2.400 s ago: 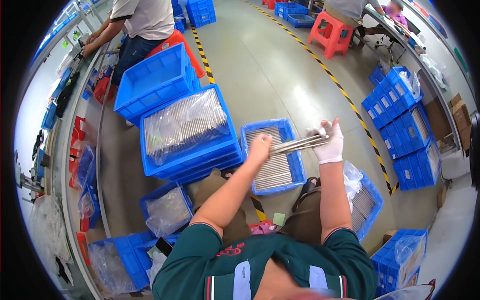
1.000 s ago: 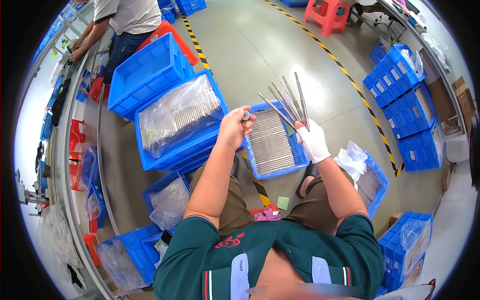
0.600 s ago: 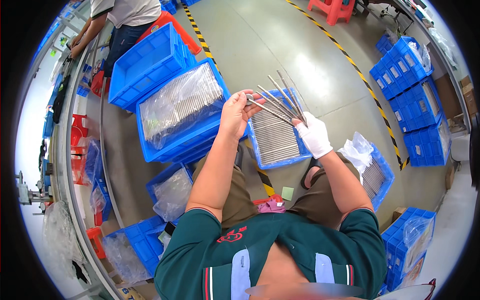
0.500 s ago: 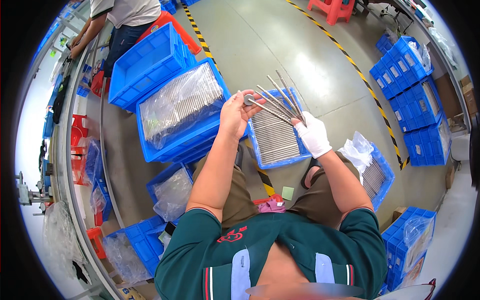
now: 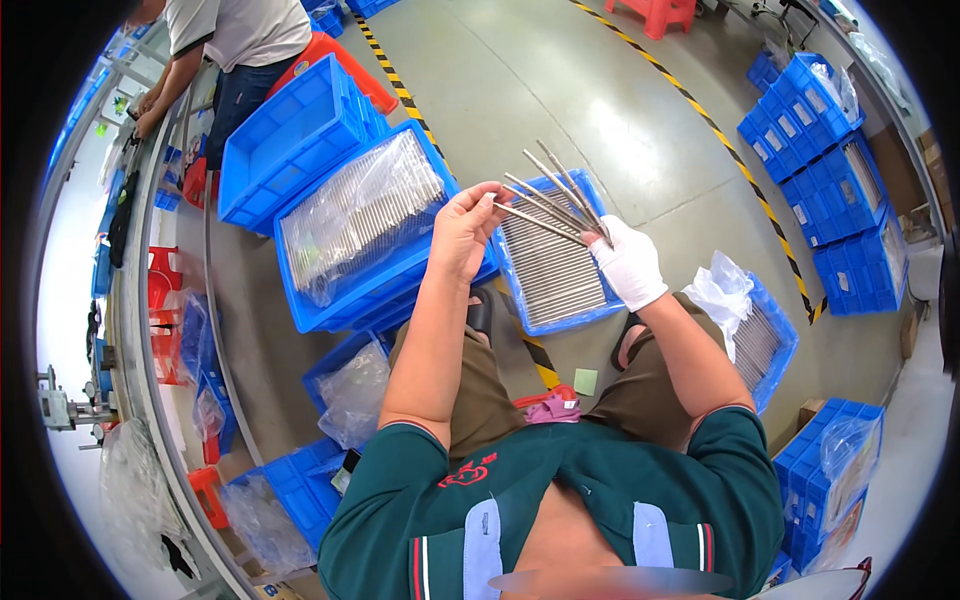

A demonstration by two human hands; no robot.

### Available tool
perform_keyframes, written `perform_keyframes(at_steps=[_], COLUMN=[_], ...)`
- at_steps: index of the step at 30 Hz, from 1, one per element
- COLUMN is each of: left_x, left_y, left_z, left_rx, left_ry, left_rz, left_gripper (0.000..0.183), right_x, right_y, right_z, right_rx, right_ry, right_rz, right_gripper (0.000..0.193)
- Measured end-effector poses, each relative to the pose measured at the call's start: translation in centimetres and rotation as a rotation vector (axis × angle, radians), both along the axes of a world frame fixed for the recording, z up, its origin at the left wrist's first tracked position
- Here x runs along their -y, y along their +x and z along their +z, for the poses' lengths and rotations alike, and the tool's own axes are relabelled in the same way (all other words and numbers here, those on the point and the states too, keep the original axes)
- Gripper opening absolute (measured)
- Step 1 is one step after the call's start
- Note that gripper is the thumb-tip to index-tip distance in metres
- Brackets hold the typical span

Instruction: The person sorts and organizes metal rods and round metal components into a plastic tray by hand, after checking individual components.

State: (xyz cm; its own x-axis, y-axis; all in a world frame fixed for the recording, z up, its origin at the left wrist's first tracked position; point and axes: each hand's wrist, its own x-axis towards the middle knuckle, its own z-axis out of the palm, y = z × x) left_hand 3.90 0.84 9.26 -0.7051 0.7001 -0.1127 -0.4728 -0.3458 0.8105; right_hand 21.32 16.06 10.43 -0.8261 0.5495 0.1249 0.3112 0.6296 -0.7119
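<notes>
Right-hand fingers [image 5: 596,246] clasping rods [image 5: 572,203], white crate labels [image 5: 788,126], apparently unreadable

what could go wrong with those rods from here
The metal rods fan out from the right hand, gripped near one end, so one might slip free. It could then drop onto the rods lying in the blue crate below and perhaps scratch them. The left hand is at one rod's tip without a glove, so a rough end, if there is one, might nick a finger.
</notes>
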Motion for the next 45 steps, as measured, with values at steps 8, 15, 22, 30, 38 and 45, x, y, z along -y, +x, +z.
perform_keyframes(at_steps=[8,15,22,30,38,45], left_x=[-0.3,-0.6,1.0,1.1,1.1,0.7], left_y=[0.5,1.6,0.1,-0.6,-0.5,0.3], left_z=[0.3,0.3,1.2,0.9,0.6,-0.2], left_rx=[0.084,0.046,-0.22,-0.218,-0.182,-0.214], left_ry=[0.089,0.1,-0.24,-0.212,-0.208,-0.229], left_rz=[0.073,-0.055,-0.148,0.022,-0.075,-0.134], left_gripper=[0.02,0.022,0.026,0.025,0.026,0.027], right_x=[0.5,0.5,-0.2,-1.0,-1.1,-0.6], right_y=[-0.3,-0.4,-0.1,0.4,0.3,0.0], right_z=[0.0,0.1,0.4,0.6,0.8,0.8], right_rx=[-0.038,-0.09,-0.056,0.02,0.053,0.048], right_ry=[-0.042,-0.03,-0.068,0.011,0.069,0.107], right_rz=[-0.014,-0.004,0.033,0.06,0.083,0.061], right_gripper=[0.018,0.017,0.019,0.024,0.026,0.025])
